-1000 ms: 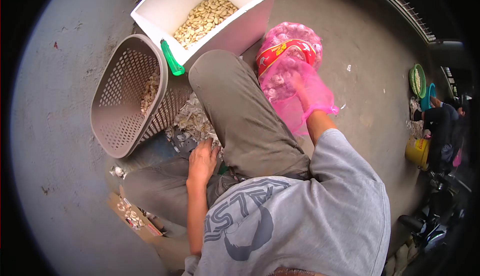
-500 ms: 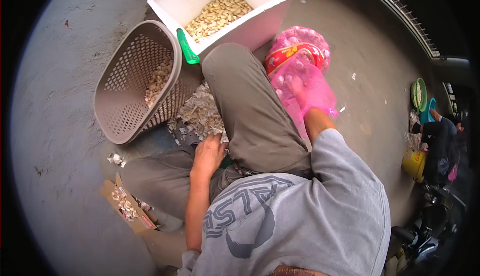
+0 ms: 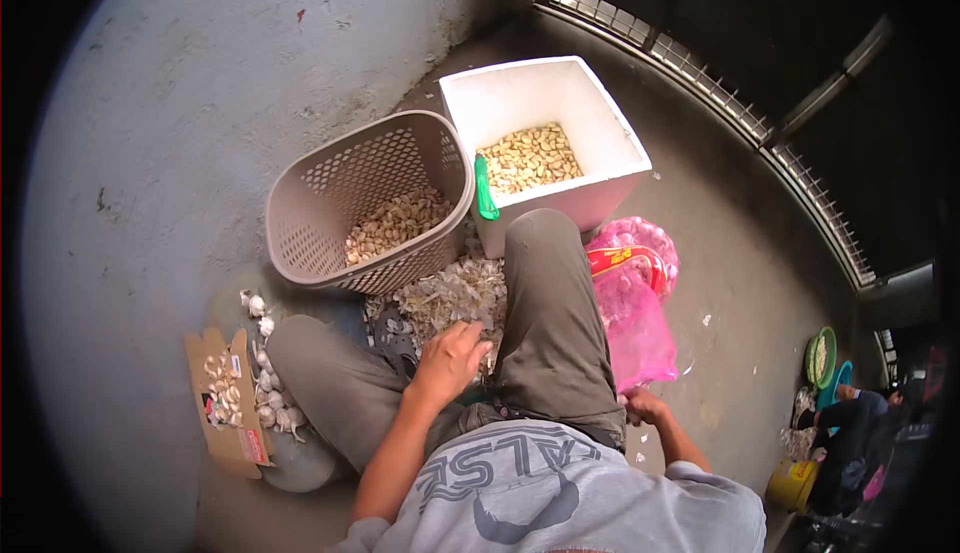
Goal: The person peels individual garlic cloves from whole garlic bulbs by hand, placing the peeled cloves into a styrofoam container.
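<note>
Drawn out, the right hand (image 3: 646,408) clamps its grip on the sheer pink mesh bag (image 3: 640,338).

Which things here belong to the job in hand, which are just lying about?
Likely job:
- pink mesh bag, at right hand
- basket, white box, cardboard box, holding cloves
- garlic heads

Likely lying about:
- skin pile by left hand
- yellow bucket, far right
</note>
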Tool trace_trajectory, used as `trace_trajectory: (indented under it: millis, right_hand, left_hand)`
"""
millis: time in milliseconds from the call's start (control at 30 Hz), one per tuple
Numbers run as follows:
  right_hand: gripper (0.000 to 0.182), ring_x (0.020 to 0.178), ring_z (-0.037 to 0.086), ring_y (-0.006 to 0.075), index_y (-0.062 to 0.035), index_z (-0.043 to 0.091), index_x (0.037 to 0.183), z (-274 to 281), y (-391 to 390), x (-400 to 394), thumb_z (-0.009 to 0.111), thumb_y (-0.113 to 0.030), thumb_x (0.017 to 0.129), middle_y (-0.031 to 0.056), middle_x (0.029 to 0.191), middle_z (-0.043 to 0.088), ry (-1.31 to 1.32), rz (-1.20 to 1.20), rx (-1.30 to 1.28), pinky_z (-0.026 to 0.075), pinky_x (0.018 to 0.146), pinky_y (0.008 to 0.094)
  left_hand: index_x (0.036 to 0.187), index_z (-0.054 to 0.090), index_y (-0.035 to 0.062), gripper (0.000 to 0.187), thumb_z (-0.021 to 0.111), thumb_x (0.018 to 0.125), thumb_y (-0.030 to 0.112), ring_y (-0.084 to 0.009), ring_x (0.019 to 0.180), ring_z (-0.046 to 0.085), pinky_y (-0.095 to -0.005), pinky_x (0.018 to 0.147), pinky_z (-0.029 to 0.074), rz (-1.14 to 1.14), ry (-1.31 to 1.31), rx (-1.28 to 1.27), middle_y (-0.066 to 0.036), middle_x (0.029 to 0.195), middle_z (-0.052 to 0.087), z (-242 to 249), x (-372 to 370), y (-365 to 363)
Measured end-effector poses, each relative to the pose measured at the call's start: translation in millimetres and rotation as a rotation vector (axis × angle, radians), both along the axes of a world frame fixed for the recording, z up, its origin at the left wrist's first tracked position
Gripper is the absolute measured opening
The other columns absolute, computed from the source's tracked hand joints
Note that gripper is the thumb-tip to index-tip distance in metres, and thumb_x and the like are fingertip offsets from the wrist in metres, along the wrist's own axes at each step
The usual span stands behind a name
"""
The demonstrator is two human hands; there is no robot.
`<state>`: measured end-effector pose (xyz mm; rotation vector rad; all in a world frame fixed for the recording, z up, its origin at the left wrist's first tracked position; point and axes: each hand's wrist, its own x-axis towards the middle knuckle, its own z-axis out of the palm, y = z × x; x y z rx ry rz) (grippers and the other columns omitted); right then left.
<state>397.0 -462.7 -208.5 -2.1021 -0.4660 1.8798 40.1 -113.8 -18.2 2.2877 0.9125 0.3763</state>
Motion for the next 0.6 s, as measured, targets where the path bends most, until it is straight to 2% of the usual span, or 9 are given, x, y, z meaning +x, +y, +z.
trace_trajectory:
  millis: [33, 100, 200, 267, 367, 400, 500, 533, 600]
  right_hand:
    - [0.027, 0.056, 0.062, 0.0165, -0.006, 0.071, 0.109, 58.0, 10.4, -3.2, 0.072, -0.006, 0.082, 0.005, 0.074, 0.067, 0.035, 0.075, -0.063, 0.046, 0.043, 0.0359]
    - [0.03, 0.059, 0.064, 0.015, -0.0052, 0.069, 0.112, 92.4, 11.9, 19.9, 0.072, -0.002, 0.083, 0.0035, 0.078, 0.067, 0.137, 0.078, 0.054, 0.047, 0.045, 0.0332]
    - [0.027, 0.06, 0.057, 0.008, -0.0075, 0.069, 0.111, 195.4, 98.0, 2.3, 0.075, -0.008, 0.085, -0.0029, 0.078, 0.064, -0.081, -0.11, 0.428, 0.043, 0.048, 0.025]
    - [0.036, 0.075, 0.056, 0.0047, -0.0065, 0.06, 0.126, 247.8, 169.6, -39.4, 0.07, -0.009, 0.091, -0.0029, 0.094, 0.062, -0.139, -0.093, 0.844, 0.043, 0.058, 0.0213]
    - [0.036, 0.093, 0.058, 0.0067, -0.0053, 0.057, 0.131, 268.8, 263.1, -122.2, 0.068, -0.01, 0.097, -0.0002, 0.107, 0.061, 0.009, -0.133, 1.124, 0.049, 0.074, 0.0207]
    - [0.038, 0.098, 0.058, 0.0081, -0.0048, 0.056, 0.132, 264.0, 289.7, -148.3, 0.069, -0.009, 0.097, 0.0005, 0.11, 0.061, 0.04, -0.049, 1.118, 0.05, 0.079, 0.0219]
    - [0.041, 0.11, 0.059, 0.014, -0.0021, 0.057, 0.131, 250.6, 335.8, -214.9, 0.073, -0.007, 0.094, 0.0046, 0.116, 0.061, 0.256, 0.076, 1.107, 0.05, 0.093, 0.027]
    - [0.04, 0.111, 0.059, 0.0153, -0.0011, 0.058, 0.129, 241.6, 348.3, -222.9, 0.074, -0.006, 0.093, 0.006, 0.117, 0.061, 0.21, 0.136, 1.143, 0.049, 0.095, 0.0282]
    - [0.038, 0.113, 0.059, 0.0178, 0.0011, 0.06, 0.125, 226.1, 369.6, -232.2, 0.075, -0.004, 0.09, 0.0088, 0.119, 0.061, 0.107, 0.258, 1.199, 0.048, 0.098, 0.0306]
  left_hand:
    - [0.117, 0.066, -0.0018, 0.033, 0.071, 0.094, 0.021, -0.0392, 0.093, 0.069, -0.0445, 0.081, 0.055, 0.02, -0.116, -0.065, -0.022, 0.103, 0.07, 4.8, -1.2, -0.7]
    - [0.114, 0.067, -0.0028, 0.03, 0.071, 0.094, 0.02, -0.0366, 0.088, 0.07, -0.042, 0.078, 0.055, 0.076, -0.342, -0.211, -0.021, 0.098, 0.07, 16.5, 0.1, 0.7]
    - [0.111, 0.069, -0.0042, 0.033, 0.073, 0.095, 0.024, -0.0291, 0.088, 0.072, -0.0365, 0.077, 0.055, 0.155, -0.44, -0.346, -0.021, 0.099, 0.073, 9.4, 2.8, 0.2]
    - [0.113, 0.069, -0.004, 0.041, 0.072, 0.096, 0.033, -0.0255, 0.088, 0.072, -0.0343, 0.074, 0.055, 0.166, -0.479, -0.378, -0.019, 0.101, 0.073, 5.0, 4.3, 0.9]
    - [0.128, 0.063, -0.0027, 0.067, 0.059, 0.099, 0.058, -0.0206, 0.091, 0.072, -0.0298, 0.073, 0.057, 0.218, -0.76, -0.743, -0.012, 0.112, 0.071, 0.1, 10.7, 1.7]
    - [0.141, 0.055, 0.0056, 0.074, 0.044, 0.102, 0.067, -0.0195, 0.097, 0.07, -0.0365, 0.082, 0.059, 0.211, -0.832, -0.807, -0.005, 0.116, 0.068, 7.0, 6.7, 3.2]
    - [0.136, 0.058, 0.0093, 0.075, 0.039, 0.1, 0.072, -0.0179, 0.098, 0.069, -0.0375, 0.082, 0.06, 0.306, -1.284, -1.246, -0.004, 0.115, 0.066, 5.8, -3.4, 12.8]
    - [0.123, 0.064, 0.0112, 0.065, 0.045, 0.1, 0.069, -0.0164, 0.09, 0.069, -0.0385, 0.075, 0.06, 0.431, -1.351, -1.258, -0.002, 0.107, 0.068, 14.4, -10.7, 15.3]
    - [0.116, 0.067, 0.011, 0.056, 0.051, 0.101, 0.062, -0.0146, 0.084, 0.069, -0.037, 0.067, 0.059, 0.546, -1.304, -1.242, 0.0, 0.1, 0.069, 6.0, -32.2, 27.6]
